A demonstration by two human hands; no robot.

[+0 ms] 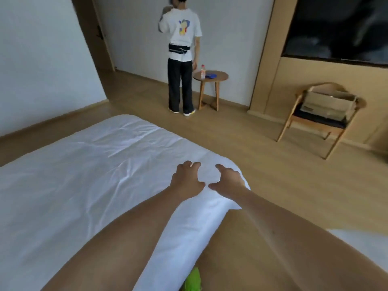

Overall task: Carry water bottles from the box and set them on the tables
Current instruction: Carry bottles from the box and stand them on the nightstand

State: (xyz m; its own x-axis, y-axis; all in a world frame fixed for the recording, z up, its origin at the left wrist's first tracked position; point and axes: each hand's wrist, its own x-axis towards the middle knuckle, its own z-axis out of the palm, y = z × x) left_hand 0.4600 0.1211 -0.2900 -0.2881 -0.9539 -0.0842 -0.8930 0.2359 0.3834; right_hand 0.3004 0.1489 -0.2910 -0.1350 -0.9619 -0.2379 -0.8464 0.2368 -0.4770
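both hands, left (186,181) and right (227,180), hover loose and empty over the bed (84,175) corner; a light, slick bottle (202,71), best gripped mid-body, stands near the table (218,79) edge.

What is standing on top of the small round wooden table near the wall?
On the round table stand a water bottle with a red cap and a flat blue object. The standing person covers the table's left edge, so anything there is hidden.
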